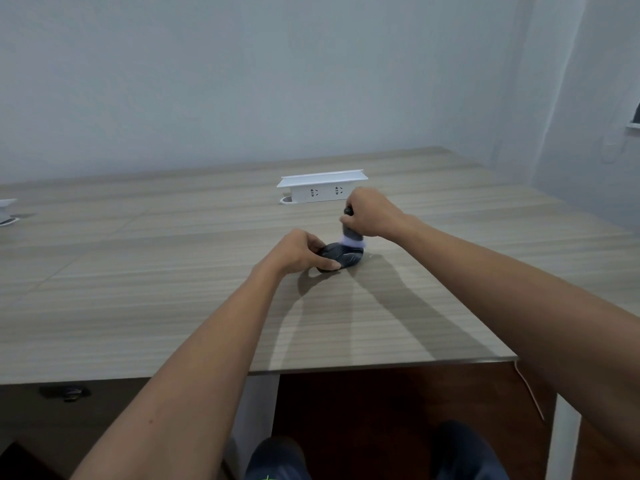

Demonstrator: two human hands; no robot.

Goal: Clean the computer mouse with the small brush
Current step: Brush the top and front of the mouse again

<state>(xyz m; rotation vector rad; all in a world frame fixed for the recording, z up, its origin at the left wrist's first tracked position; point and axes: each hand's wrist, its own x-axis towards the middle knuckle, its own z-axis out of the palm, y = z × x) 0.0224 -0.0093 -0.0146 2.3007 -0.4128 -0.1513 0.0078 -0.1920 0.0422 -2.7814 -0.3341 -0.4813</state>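
1 mouse [341,257], 1 brush [352,237], 2 hands [302,251]

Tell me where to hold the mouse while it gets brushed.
Hold the mouse by its near end and sides, coming from the left, as the left hand does now. It lies flat on the table, and the brush in the right hand covers its far top.

Dark grey mouse [341,257], pale lilac brush bristles [352,241], white socket box [322,186], striped beige-grey wood-grain table [138,271]

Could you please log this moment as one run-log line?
left hand steadies mouse | right hand presses brush onto it | table
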